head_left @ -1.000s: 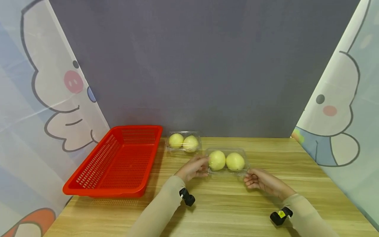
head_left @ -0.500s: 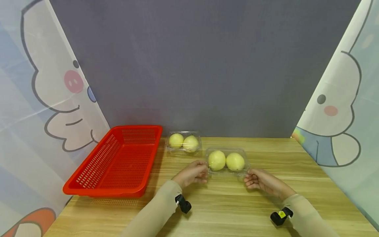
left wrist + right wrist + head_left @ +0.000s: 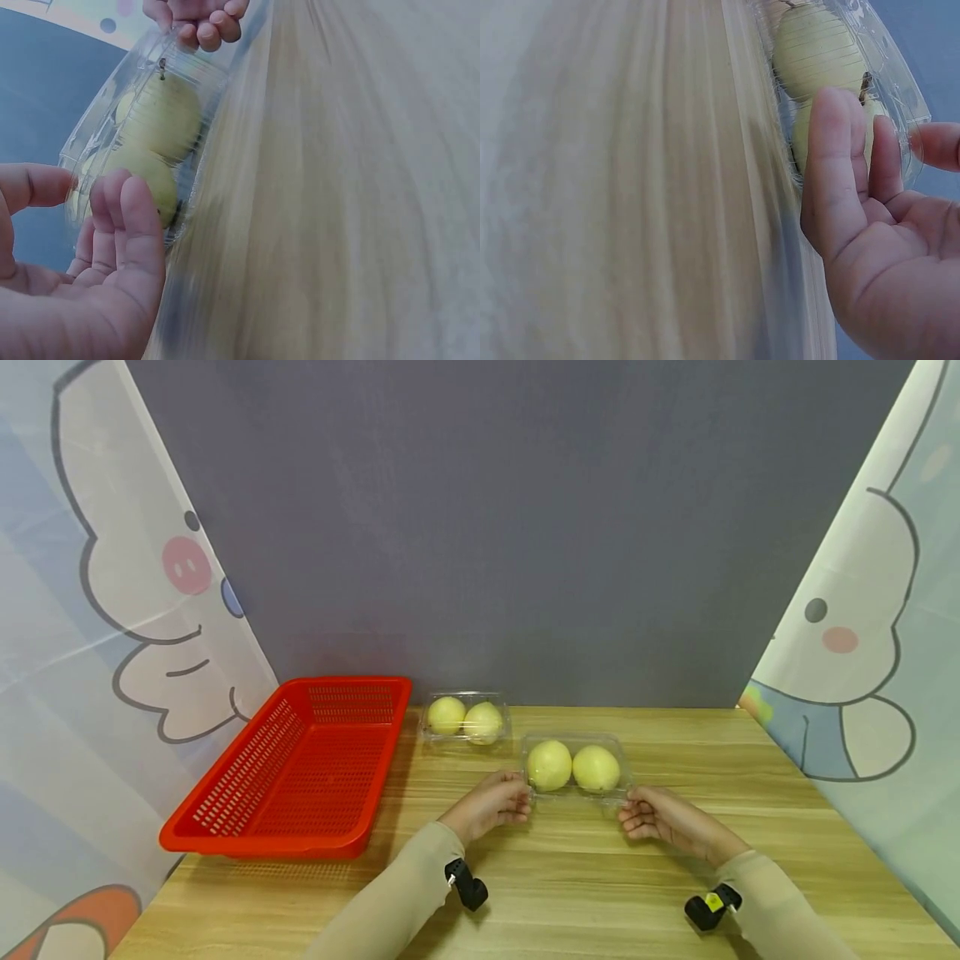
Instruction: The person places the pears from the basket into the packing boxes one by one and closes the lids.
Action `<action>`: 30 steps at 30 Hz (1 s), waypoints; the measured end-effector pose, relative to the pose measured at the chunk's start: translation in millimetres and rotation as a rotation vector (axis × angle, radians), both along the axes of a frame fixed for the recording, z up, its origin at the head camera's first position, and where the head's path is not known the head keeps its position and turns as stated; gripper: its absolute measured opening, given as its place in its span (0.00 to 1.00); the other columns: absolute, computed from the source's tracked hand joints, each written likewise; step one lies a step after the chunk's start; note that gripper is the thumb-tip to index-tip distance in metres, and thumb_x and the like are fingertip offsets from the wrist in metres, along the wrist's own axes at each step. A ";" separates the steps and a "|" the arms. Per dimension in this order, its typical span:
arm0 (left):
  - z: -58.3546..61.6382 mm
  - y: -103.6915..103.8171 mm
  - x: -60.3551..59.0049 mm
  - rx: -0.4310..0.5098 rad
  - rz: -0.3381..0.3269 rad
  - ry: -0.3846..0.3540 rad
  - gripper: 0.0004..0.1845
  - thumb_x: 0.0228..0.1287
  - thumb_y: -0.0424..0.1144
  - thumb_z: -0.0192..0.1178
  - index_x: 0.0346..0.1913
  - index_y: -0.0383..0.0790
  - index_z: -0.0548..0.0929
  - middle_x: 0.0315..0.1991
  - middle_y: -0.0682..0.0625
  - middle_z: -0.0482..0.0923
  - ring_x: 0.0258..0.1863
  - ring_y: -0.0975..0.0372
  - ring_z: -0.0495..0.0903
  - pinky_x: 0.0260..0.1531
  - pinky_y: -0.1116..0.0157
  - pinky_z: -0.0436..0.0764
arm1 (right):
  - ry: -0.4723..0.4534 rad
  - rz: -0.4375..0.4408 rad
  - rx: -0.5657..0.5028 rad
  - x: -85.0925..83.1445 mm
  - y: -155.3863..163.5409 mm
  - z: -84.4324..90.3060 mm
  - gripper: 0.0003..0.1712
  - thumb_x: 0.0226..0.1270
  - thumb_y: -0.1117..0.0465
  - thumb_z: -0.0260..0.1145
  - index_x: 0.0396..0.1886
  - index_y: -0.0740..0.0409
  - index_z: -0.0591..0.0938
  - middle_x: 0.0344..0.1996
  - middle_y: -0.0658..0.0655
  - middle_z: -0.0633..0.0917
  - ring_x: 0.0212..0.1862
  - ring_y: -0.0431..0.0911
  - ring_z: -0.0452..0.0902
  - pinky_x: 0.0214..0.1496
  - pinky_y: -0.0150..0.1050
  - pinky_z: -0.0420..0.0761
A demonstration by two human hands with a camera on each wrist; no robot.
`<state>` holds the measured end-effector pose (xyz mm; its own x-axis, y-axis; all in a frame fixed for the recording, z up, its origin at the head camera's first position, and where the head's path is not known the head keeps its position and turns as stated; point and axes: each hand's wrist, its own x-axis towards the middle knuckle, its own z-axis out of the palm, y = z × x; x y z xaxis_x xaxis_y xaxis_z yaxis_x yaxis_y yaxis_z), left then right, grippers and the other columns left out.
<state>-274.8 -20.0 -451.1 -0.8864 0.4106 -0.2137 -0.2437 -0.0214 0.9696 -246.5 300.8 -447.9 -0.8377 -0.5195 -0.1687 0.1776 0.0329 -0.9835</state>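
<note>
Fingers of the left hand (image 3: 489, 802) curl round the left end of the near box (image 3: 576, 767), and the right hand (image 3: 660, 817) pinches its right end. Left to right, the wooden surface (image 3: 570, 893) bears one red basket (image 3: 300, 768) and two clear plastic boxes, each with two pale yellow pears. The far box (image 3: 465, 719) sits just beside the basket; the near box lies at mid-surface, lid shut.

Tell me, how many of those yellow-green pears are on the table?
4. Two sit in the far clear plastic clamshell box beside the red plastic basket; two in the near clear plastic clamshell box, gripped by the left hand and right hand. None seem hidden.
</note>
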 end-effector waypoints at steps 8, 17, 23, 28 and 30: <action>-4.7 1.5 -2.3 0.017 0.005 0.009 0.16 0.69 0.34 0.56 0.55 0.32 0.69 0.37 0.45 0.75 0.33 0.59 0.77 0.38 0.65 0.83 | 0.004 -0.013 0.010 -0.1 -0.1 -0.5 0.18 0.81 0.59 0.46 0.46 0.70 0.75 0.39 0.58 0.82 0.40 0.43 0.81 0.47 0.37 0.84; -5.9 3.1 -2.7 0.032 -0.006 0.019 0.10 0.69 0.33 0.56 0.49 0.34 0.70 0.34 0.46 0.75 0.31 0.60 0.77 0.36 0.67 0.82 | 0.004 -0.007 0.002 0.6 0.8 -1.2 0.19 0.82 0.57 0.46 0.47 0.71 0.75 0.39 0.58 0.81 0.41 0.43 0.81 0.48 0.37 0.84; -4.8 4.1 -2.4 0.033 -0.004 0.018 0.11 0.70 0.32 0.55 0.51 0.32 0.70 0.33 0.47 0.75 0.30 0.61 0.76 0.35 0.68 0.82 | 0.001 -0.010 0.002 0.9 0.3 -1.3 0.19 0.82 0.58 0.45 0.47 0.70 0.75 0.39 0.58 0.81 0.41 0.43 0.81 0.48 0.37 0.84; -3.8 4.3 -2.1 0.035 -0.007 0.025 0.09 0.70 0.32 0.55 0.48 0.34 0.69 0.34 0.47 0.75 0.30 0.61 0.76 0.35 0.68 0.82 | 0.006 -0.005 -0.005 0.7 -0.5 -0.5 0.18 0.82 0.59 0.45 0.46 0.69 0.76 0.39 0.57 0.82 0.41 0.43 0.81 0.48 0.37 0.83; -4.0 4.3 -2.4 0.035 -0.010 0.031 0.09 0.70 0.32 0.56 0.48 0.35 0.69 0.34 0.46 0.75 0.30 0.61 0.77 0.35 0.68 0.82 | 0.009 -0.004 -0.011 0.9 -0.5 -0.3 0.18 0.82 0.59 0.45 0.46 0.69 0.76 0.39 0.57 0.82 0.40 0.43 0.81 0.48 0.37 0.84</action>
